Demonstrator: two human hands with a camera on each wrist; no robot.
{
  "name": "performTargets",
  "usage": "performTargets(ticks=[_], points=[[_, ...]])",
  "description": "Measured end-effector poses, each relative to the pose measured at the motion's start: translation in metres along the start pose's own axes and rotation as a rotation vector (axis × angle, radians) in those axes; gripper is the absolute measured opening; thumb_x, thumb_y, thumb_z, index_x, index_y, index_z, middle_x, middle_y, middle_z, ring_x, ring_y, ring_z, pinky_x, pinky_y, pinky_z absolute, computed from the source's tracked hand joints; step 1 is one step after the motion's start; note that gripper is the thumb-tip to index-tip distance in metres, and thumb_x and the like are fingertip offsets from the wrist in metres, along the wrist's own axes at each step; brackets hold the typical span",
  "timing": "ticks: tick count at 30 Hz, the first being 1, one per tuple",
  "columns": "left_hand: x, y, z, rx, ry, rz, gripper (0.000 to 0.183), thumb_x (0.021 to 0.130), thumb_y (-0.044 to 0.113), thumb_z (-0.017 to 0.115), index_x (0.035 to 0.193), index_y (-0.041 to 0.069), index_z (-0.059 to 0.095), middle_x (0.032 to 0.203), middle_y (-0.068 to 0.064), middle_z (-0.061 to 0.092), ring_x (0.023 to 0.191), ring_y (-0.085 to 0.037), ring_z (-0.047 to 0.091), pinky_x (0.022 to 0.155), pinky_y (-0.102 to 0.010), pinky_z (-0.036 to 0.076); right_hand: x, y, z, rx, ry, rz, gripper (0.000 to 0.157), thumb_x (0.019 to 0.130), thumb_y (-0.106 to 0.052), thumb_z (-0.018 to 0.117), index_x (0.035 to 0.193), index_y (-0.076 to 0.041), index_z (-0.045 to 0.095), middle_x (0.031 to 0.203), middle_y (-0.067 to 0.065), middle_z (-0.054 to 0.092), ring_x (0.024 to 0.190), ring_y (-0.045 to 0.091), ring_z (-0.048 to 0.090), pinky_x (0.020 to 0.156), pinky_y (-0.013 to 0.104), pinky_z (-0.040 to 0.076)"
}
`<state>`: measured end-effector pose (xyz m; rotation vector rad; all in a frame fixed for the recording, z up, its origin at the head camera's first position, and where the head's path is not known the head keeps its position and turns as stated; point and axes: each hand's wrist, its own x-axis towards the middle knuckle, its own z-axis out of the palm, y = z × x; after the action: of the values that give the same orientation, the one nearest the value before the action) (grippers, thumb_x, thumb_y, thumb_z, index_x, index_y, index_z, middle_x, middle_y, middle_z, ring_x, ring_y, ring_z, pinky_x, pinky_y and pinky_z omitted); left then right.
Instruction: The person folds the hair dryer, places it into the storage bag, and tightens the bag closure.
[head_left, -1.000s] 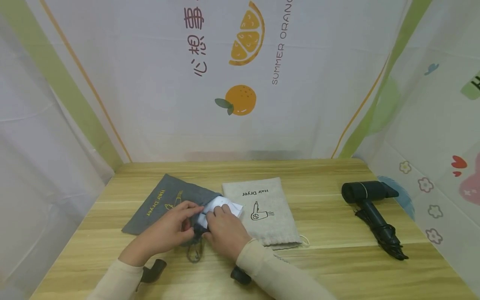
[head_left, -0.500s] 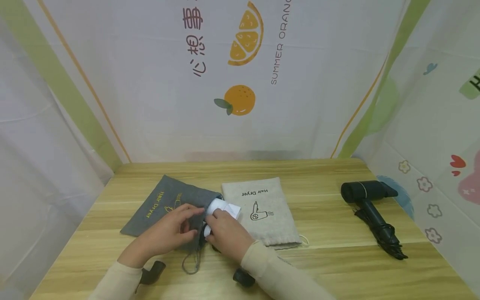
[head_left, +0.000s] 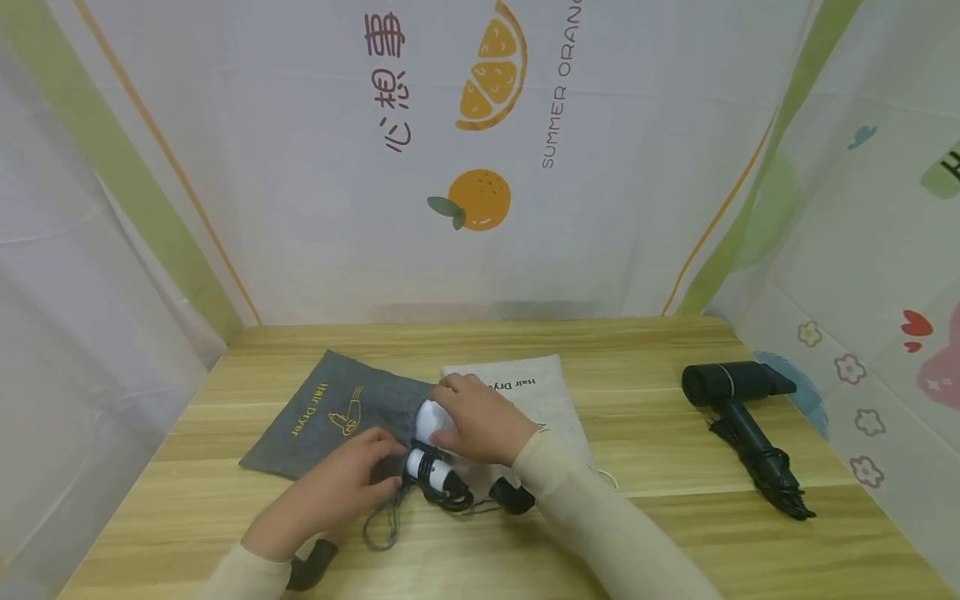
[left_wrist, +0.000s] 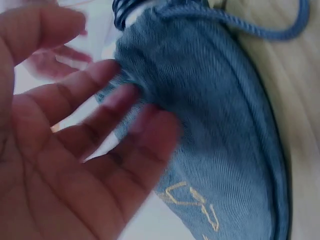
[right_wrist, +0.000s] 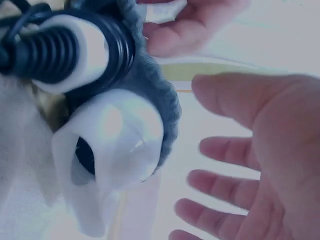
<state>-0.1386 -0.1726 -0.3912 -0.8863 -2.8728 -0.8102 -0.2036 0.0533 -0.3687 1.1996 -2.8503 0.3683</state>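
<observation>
A white hair dryer [head_left: 429,419] lies mostly inside a dark grey drawstring bag [head_left: 300,417]. Its white nozzle [right_wrist: 127,145] and cord-wrapped handle [head_left: 431,471] stick out of the bag's mouth. My right hand [head_left: 483,421] is beside the nozzle, fingers spread; in the right wrist view a gap shows between them and the dryer. My left hand [head_left: 337,483] is at the near side of the bag's mouth. In the left wrist view its relaxed fingers [left_wrist: 155,135] are against or just in front of the cloth, thumb apart. The dryer's inner end is hidden in the bag.
A light grey hair dryer bag [head_left: 551,400] lies right of the dark one. A black hair dryer [head_left: 738,392] with a bundled cord is at the table's right. The dryer's black plug [head_left: 512,497] lies near my right sleeve; a black curved piece [head_left: 313,564] lies by my left wrist.
My right hand has drawn away from the bag's mouth, rightward and farther back, with its fingers spread. The dryer's handle and coiled cord have come into sight. The black plug has shifted.
</observation>
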Motion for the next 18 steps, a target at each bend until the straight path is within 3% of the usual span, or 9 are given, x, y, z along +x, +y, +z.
performTargets(ticks=[3, 7, 11, 18], points=[[0.000, 0.003, 0.003, 0.019, 0.013, -0.007, 0.029, 0.086, 0.014, 0.073, 0.112, 0.002, 0.068, 0.110, -0.002, 0.061, 0.103, -0.023, 0.062, 0.090, -0.046, 0.052, 0.010, 0.003, 0.003, 0.050, -0.057, -0.010, 0.060, 0.093, -0.036, 0.069, 0.145, -0.012, 0.050, 0.149, 0.010, 0.044, 0.137, 0.028, 0.042, 0.106, 0.037, 0.043], [0.000, 0.006, 0.005, 0.043, 0.039, -0.036, 0.028, 0.085, 0.014, 0.073, 0.110, 0.003, 0.069, 0.108, -0.003, 0.063, 0.102, -0.025, 0.063, 0.090, -0.048, 0.052, 0.022, 0.003, 0.015, 0.068, -0.133, -0.011, 0.066, 0.093, -0.031, 0.070, 0.150, -0.014, 0.043, 0.154, 0.008, 0.040, 0.136, 0.023, 0.044, 0.109, 0.033, 0.039], [0.000, 0.009, 0.006, 0.076, 0.038, -0.075, 0.026, 0.085, 0.015, 0.074, 0.108, 0.004, 0.071, 0.105, -0.003, 0.065, 0.100, -0.028, 0.063, 0.090, -0.050, 0.052, 0.027, 0.000, 0.024, -0.002, -0.118, -0.015, 0.062, 0.092, -0.027, 0.072, 0.147, -0.014, 0.047, 0.149, 0.006, 0.047, 0.125, 0.019, 0.055, 0.103, 0.028, 0.045], [0.003, 0.016, 0.004, 0.080, 0.038, -0.139, 0.026, 0.086, 0.016, 0.074, 0.109, 0.004, 0.071, 0.106, -0.005, 0.067, 0.102, -0.029, 0.065, 0.091, -0.050, 0.051, 0.027, -0.006, 0.024, -0.113, -0.101, -0.004, 0.060, 0.092, -0.029, 0.072, 0.145, -0.014, 0.050, 0.147, 0.005, 0.048, 0.116, 0.019, 0.061, 0.097, 0.027, 0.049]])
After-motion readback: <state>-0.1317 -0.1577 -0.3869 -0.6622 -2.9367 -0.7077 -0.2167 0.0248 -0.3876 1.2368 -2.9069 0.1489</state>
